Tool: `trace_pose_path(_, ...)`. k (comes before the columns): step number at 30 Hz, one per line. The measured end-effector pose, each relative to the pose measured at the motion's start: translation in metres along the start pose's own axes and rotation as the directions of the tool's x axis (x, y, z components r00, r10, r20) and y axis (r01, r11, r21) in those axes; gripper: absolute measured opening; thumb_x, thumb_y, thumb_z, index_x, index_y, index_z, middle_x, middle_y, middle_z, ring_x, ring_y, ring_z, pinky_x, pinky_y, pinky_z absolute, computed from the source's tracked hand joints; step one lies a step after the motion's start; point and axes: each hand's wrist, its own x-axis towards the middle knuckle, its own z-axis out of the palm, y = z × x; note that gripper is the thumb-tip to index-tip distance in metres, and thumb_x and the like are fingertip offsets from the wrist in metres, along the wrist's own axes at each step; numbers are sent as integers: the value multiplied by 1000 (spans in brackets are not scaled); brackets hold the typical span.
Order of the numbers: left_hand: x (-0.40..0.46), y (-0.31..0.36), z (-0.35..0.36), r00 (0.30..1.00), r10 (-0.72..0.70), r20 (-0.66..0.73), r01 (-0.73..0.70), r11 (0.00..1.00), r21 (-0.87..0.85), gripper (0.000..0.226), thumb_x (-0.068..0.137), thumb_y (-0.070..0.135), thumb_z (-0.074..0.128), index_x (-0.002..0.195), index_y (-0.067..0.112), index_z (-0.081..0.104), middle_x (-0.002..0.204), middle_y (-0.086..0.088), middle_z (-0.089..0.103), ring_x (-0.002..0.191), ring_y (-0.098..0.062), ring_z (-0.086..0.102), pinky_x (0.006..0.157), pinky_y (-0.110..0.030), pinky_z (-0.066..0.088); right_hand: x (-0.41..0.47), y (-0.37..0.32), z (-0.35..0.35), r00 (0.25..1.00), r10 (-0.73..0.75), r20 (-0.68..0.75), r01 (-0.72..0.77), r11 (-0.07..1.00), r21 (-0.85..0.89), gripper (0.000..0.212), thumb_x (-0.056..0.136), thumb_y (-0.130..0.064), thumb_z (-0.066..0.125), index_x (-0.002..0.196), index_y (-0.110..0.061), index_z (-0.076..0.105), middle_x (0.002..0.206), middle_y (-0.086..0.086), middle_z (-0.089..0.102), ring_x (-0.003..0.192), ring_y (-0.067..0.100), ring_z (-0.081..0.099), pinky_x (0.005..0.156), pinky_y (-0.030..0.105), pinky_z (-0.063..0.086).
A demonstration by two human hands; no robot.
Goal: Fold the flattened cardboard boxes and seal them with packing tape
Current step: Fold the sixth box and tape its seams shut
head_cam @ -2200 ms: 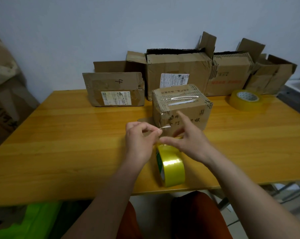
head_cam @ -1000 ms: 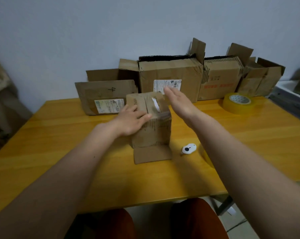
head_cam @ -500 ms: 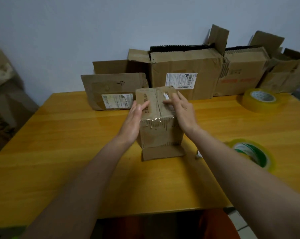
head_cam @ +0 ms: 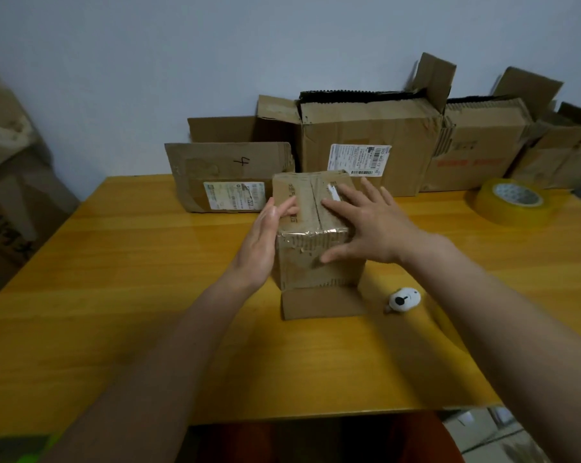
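A small cardboard box (head_cam: pixel 310 259) stands upright in the middle of the yellow wooden table (head_cam: pixel 115 295), its top flaps closed and clear tape over its front upper edge. One bottom flap lies flat on the table toward me. My left hand (head_cam: pixel 262 242) rests flat against the box's left side, fingers straight. My right hand (head_cam: pixel 366 225) lies spread over the top right of the box, thumb down on the front face. A roll of yellowish packing tape (head_cam: pixel 511 205) lies flat at the far right of the table.
A small white cutter with a black dot (head_cam: pixel 403 299) lies right of the box. Along the wall stand a flattened box marked 4 (head_cam: pixel 229 175), a large open box (head_cam: pixel 369 152) and more opened boxes (head_cam: pixel 482 145). Cardboard piles sit left of the table.
The tape roll I held earlier is out of view. The box was stood on end and both hands came onto it; the right hand has slid from the top seam onto the top right.
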Motion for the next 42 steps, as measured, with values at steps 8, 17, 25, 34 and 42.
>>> trace_pose_path(8, -10, -5, -2, 995, 40, 86, -24, 985, -174, 60, 95, 52, 10, 141, 31, 42, 134, 15, 53, 134, 3, 37, 116, -31, 26, 2, -21, 2, 969, -236, -74, 220, 960, -174, 84, 79, -78, 8, 151, -34, 2, 161, 1, -2, 147, 23, -9, 119, 48, -2)
trace_pose_path(17, -10, -10, -4, 997, 75, 23, -69, 973, -221, 63, 96, 48, 11, 143, 17, 40, 131, 8, 57, 129, 0, 44, 111, -22, 31, 2, -46, -1, 986, -161, -31, 163, 985, 64, 81, 86, -68, 36, 151, -22, 24, 158, -1, 21, 145, 17, 17, 118, 34, 8)
trace_pose_path(25, -3, -19, -17, 975, 212, 60, -216, 974, 71, 32, 104, 19, 37, 128, 19, 58, 135, 8, 53, 134, -6, 39, 112, -20, 29, 3, -40, -7, 985, -164, 50, 154, 974, 166, 79, 85, -37, 67, 151, -27, 24, 158, -7, 21, 145, 16, 18, 119, 41, 18)
trace_pose_path(34, 0, -37, -2, 933, 356, -56, -321, 891, 320, 40, 81, 26, 75, 119, 18, 64, 133, 2, 50, 123, -16, 41, 99, -21, 31, -1, -38, -4, 976, -210, 65, 205, 976, 73, 89, 83, -33, 70, 153, -25, 14, 160, -8, 9, 146, 14, 12, 119, 37, 19)
trace_pose_path(42, 6, -35, 28, 862, 420, -282, -327, 888, 323, 60, 77, 57, 64, 99, 1, 60, 114, -12, 51, 111, -21, 44, 97, -14, 31, -3, -8, -14, 991, 127, 36, -132, 959, 250, 65, 93, -61, 30, 151, -33, 19, 161, -4, 8, 147, 18, 7, 116, 39, 13)
